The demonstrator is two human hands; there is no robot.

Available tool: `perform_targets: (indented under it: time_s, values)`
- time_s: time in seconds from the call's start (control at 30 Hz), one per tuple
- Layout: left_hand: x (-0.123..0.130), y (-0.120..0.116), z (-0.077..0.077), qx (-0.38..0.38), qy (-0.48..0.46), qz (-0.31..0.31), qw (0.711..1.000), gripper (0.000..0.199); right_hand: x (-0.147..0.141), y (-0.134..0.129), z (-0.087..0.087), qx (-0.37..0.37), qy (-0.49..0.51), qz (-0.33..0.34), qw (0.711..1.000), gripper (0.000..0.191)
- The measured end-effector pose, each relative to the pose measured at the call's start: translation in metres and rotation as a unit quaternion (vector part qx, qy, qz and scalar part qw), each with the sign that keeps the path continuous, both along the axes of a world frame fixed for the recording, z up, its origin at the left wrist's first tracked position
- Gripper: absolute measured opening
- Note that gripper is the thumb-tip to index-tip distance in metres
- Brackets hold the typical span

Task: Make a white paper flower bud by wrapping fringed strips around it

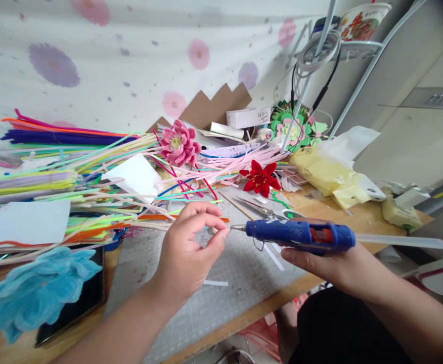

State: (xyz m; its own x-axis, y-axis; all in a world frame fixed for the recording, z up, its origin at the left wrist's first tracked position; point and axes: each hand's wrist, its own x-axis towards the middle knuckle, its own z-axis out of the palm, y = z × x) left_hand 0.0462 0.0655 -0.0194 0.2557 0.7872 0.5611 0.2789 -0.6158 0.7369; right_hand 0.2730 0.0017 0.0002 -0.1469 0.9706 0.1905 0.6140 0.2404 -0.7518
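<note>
My right hand [320, 263] is wrapped round a blue hot glue gun [297, 234], held level with its nozzle pointing left. A clear glue stick [403, 240] juts out of the gun's back end. My left hand [194, 242] is closed in a pinch right at the nozzle tip. Something small and pale shows at those fingertips, too small to name. Below both hands lies a grey cutting mat [176, 318] with thin white strips [216, 283] on it. Just beyond the gun are scissors [257, 206] and a red pipe-cleaner flower [260, 178].
Bundles of coloured pipe cleaners [47, 182] cover the left and back of the table. A pink flower [179, 143] stands among them. At the near left, a blue flower [35, 288] overlaps a black tablet [73, 308]. A yellow package [323, 169] lies to the right.
</note>
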Motion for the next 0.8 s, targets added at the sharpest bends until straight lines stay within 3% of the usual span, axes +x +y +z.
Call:
perform_targets:
  time_s: [0.47,0.8]
  values:
    - [-0.001,0.0006,-0.0013,-0.016,-0.018,-0.015,1.0,0.011,0.0018,-0.0019,0.0016,-0.007,0.003,-0.004,1.0,0.022]
    - [-0.0021,0.0024,-0.0054,-0.135,-0.129,-0.096,0.978,0.01,0.0059,-0.003,-0.0043,-0.038,0.06,-0.025,0.997,0.023]
